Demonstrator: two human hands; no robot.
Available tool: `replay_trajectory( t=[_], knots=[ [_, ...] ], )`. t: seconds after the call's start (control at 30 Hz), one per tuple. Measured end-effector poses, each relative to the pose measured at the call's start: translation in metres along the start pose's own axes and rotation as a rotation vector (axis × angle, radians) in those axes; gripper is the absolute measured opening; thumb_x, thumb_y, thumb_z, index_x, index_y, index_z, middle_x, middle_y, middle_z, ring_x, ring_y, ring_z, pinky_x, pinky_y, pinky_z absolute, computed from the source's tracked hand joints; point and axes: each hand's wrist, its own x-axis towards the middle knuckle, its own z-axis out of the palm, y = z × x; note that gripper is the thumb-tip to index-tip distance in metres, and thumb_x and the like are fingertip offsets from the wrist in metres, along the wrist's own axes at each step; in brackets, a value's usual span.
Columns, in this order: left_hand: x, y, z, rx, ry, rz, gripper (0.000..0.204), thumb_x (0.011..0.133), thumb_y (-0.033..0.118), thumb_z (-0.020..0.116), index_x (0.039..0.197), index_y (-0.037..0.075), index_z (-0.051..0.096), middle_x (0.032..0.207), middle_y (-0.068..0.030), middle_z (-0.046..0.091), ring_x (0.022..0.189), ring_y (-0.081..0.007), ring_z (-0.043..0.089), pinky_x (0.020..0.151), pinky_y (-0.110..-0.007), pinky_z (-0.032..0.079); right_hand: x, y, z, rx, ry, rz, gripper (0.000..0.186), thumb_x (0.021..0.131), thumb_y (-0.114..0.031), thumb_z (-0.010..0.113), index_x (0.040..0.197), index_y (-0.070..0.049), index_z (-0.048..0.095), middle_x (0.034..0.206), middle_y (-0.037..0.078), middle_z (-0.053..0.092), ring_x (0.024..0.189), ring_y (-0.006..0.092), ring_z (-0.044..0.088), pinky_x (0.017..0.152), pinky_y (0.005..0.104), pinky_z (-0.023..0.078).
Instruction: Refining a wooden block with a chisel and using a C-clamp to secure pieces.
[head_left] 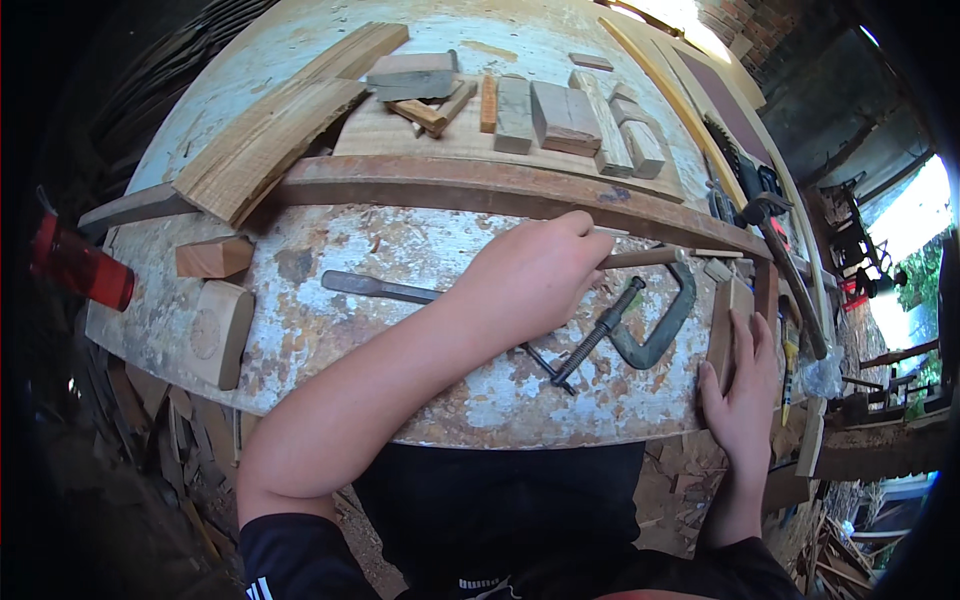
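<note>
My left hand reaches across the middle of the bench, its fingers closed round a brown wooden handle that points right. The rest of that tool is hidden by the hand. A flat metal chisel blade lies to the left and runs under my forearm; whether it belongs to the handle I cannot tell. Just right of the hand lies a green-grey C-clamp with a threaded screw. At the bench's right end, my right hand grips a wooden block, thumb on its near left side and fingers along the right.
A long wooden rail crosses the worn workbench. Beyond it are several wood blocks and a thick plank. Two offcuts, a reddish block and a rounded piece, sit left, near a red container. Tools line the right edge.
</note>
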Motion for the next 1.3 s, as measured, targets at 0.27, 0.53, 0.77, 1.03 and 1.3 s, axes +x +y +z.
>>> replay_trajectory(
  t=[0.27,0.53,0.77,1.03,1.3],
  knots=[
    [-0.002,-0.009,-0.008,-0.125,0.073,-0.102,0.022,0.087,0.014,0.07,0.104,0.0,0.065,0.09,-0.0171,0.068,0.086,-0.0346,0.068,0.077,-0.041,0.054,-0.008,0.032,-0.018,0.733,-0.018,0.277,0.069,0.083,-0.007,0.065,0.148,-0.007,0.042,0.143,0.014,0.046,0.113,0.0188,0.057,0.091,0.0285,0.044],
    [0.005,-0.009,-0.006,-0.189,0.056,-0.12,0.015,0.087,0.009,0.069,0.094,-0.002,0.062,0.081,-0.0172,0.069,0.074,-0.0286,0.071,0.068,-0.034,0.055,0.052,-0.007,-0.054,1.631,-0.003,0.093,0.087,0.076,-0.027,0.076,0.146,0.006,0.036,0.135,0.022,0.048,0.112,0.0291,0.06,0.07,0.0382,0.063],
    [0.013,0.016,-0.008,-0.261,-0.008,-0.221,0.014,0.086,0.003,0.068,0.098,-0.003,0.064,0.083,-0.0165,0.069,0.075,-0.0279,0.071,0.07,-0.034,0.055,0.108,-0.03,-0.021,1.111,0.271,-0.563,0.072,0.077,-0.018,0.08,0.139,-0.005,0.047,0.136,0.015,0.047,0.124,0.0269,0.052,0.104,0.0418,0.047],
    [0.011,0.009,-0.006,-0.167,-0.047,-0.244,0.014,0.088,-0.004,0.062,0.101,-0.007,0.064,0.083,-0.0122,0.07,0.075,-0.0157,0.068,0.068,-0.03,0.052,0.097,-0.036,0.002,1.178,0.271,-0.553,0.068,0.073,-0.017,0.076,0.132,0.0,0.048,0.13,0.022,0.048,0.126,0.0373,0.048,0.107,0.0411,0.042],
    [0.007,0.004,-0.006,-0.071,-0.076,-0.177,0.027,0.094,0.009,0.065,0.119,-0.001,0.067,0.094,-0.0156,0.073,0.072,-0.0162,0.067,0.064,-0.031,0.055,0.089,-0.039,0.014,1.311,-0.055,-0.471,0.092,0.074,-0.018,0.075,0.151,0.002,0.029,0.116,0.028,0.061,0.107,0.0421,0.061,0.095,0.0434,0.049]
  ],
)
